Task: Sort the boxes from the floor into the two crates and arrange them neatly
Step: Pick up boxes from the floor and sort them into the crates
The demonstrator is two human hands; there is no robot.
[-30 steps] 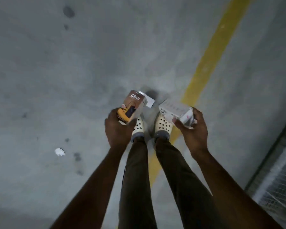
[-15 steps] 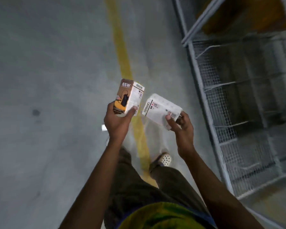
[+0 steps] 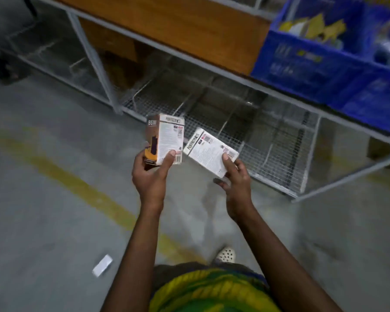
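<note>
The left hand [image 3: 150,176] gripped a brown box [image 3: 163,140] upright by its lower end, thumb on its white face, and the right hand [image 3: 235,183] pinched a white box [image 3: 208,152] tilted just to its right, thumb on top. Both boxes hung over the floor [image 3: 43,221] in front of a wire rack [image 3: 268,136], with blue crates [image 3: 313,64] on the rack at the far right; a small pale carton [image 3: 102,265] lay on the floor, near left
</note>
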